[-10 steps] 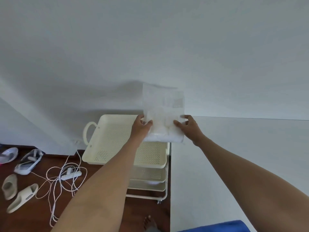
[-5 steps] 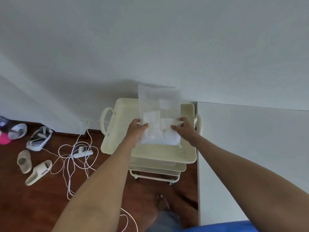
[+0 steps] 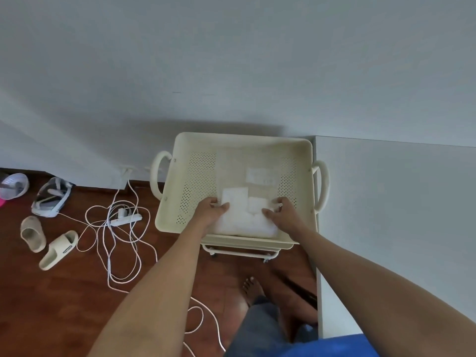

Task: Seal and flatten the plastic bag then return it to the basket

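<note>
Both hands are down in the basket (image 3: 180, 150) now, the plastic bag (image 3: 244, 202) lying flat on its perforated floor. Left hand (image 3: 210, 208) pinches the bag's near left edge, right hand (image 3: 282, 211) pinches the near right edge, each grip closed on the plastic, probably to keep it spread and flat as it settles. Inside the clear bag sit white folded pieces, bunched toward the near end. Nothing else shows in this top basket; release looks next.
</note>
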Available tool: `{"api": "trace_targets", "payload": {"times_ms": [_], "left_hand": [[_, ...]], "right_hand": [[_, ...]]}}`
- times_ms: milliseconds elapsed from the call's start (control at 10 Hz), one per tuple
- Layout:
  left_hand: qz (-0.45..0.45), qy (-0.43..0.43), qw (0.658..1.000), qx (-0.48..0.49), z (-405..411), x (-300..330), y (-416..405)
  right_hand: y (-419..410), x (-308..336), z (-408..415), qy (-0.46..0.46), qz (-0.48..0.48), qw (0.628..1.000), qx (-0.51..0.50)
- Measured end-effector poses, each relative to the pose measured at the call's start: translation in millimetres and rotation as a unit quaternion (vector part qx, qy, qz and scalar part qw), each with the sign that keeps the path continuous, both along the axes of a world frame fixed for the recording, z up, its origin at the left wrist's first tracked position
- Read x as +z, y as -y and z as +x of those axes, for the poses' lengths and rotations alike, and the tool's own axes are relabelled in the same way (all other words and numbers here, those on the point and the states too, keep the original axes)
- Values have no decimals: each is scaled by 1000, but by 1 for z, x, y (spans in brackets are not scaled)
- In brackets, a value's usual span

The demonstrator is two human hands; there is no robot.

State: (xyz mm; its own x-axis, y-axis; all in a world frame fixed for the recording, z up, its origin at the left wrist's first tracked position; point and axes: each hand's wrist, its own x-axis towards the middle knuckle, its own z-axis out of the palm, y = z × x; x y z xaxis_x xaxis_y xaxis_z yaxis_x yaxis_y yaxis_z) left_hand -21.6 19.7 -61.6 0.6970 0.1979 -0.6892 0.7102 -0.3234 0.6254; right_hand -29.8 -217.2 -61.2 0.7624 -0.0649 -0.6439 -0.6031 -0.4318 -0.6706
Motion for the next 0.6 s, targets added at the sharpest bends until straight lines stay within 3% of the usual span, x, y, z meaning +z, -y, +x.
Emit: {"api": "trace_targets", "payload": {"times_ms": [300,400,600], "left_hand": [[21,-4,1000,-6,1,1,4],[115,44,988,-91,-1,12,8],[307,143,917,-210,5,45,27]], "right_hand": [[-3,-2,-2,-17,-11,999,-27],[-3,10,2,18,-72,997,19],[0,44,8,132,-203,957,158]]}}
